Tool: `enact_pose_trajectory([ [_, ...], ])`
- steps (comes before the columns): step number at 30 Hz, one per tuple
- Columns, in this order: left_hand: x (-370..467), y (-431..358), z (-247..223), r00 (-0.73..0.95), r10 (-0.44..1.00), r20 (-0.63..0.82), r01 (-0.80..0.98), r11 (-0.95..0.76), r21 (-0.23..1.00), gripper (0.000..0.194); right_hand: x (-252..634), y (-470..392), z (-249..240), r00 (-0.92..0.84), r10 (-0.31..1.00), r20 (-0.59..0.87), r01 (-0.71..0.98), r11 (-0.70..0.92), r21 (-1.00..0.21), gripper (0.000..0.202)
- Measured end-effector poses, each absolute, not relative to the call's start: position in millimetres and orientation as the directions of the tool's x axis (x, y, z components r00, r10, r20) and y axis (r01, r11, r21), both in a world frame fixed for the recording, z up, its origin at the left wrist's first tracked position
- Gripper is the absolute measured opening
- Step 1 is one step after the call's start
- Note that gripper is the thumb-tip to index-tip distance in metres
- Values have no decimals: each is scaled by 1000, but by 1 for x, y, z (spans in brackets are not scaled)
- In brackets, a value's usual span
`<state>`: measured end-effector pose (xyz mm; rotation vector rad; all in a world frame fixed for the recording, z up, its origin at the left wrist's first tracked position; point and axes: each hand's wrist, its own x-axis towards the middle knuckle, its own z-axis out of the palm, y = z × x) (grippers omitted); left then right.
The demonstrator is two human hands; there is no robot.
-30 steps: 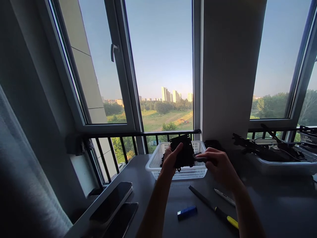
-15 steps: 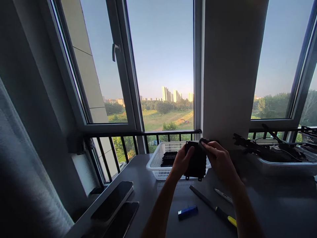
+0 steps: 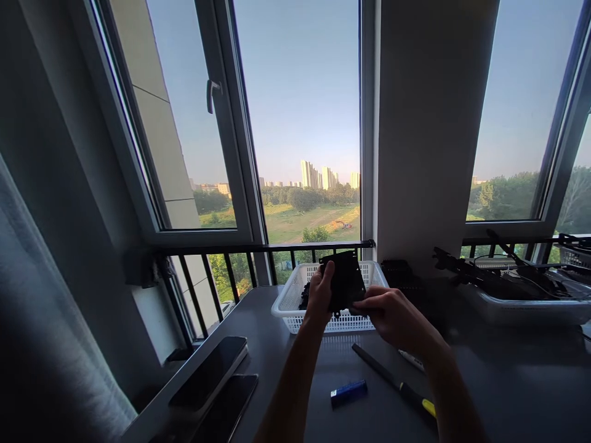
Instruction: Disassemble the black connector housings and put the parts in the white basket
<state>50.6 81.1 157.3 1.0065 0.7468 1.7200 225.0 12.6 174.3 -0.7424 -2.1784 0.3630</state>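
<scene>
My left hand grips a flat black plate-like part by its left side, thumb across the face. Small tabs and holes show along the part's edges, and it is held up tilted over the white basket. At the lower right edge of the part, my right hand is closed in a pinch. Its fingertips meet the edge, and whatever small dark thing may be between them is too dark to make out. More black parts lie in the basket, mostly hidden behind my left hand.
On the table lie a blue lighter-like object, a long black tool with a yellow-marked handle, a pen and two phones. A clear bin of dark parts stands at right; a dark stack sits behind my right hand.
My right hand has moved from the part's upper right corner down to its lower right edge. The part has shifted left and slightly up, and has turned in my left hand.
</scene>
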Motion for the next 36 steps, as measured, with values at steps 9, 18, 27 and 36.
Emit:
enact_pose_trajectory([
  [9, 63, 66, 162, -64, 931, 359, -304, -360, 882, 45, 244, 11, 181, -108, 571, 814, 347, 788, -508, 28],
  [18, 79, 61, 158, 8, 917, 399, -182, -391, 902, 45, 222, 33, 171, -202, 585, 785, 479, 758, -442, 33],
  [27, 70, 73, 156, -139, 951, 277, -390, -310, 867, 56, 216, 16, 175, -439, 629, 642, 470, 769, -433, 46],
  [36, 54, 84, 153, -226, 949, 221, -440, -302, 845, 54, 222, 2, 175, -562, 626, 540, 405, 778, -480, 42],
])
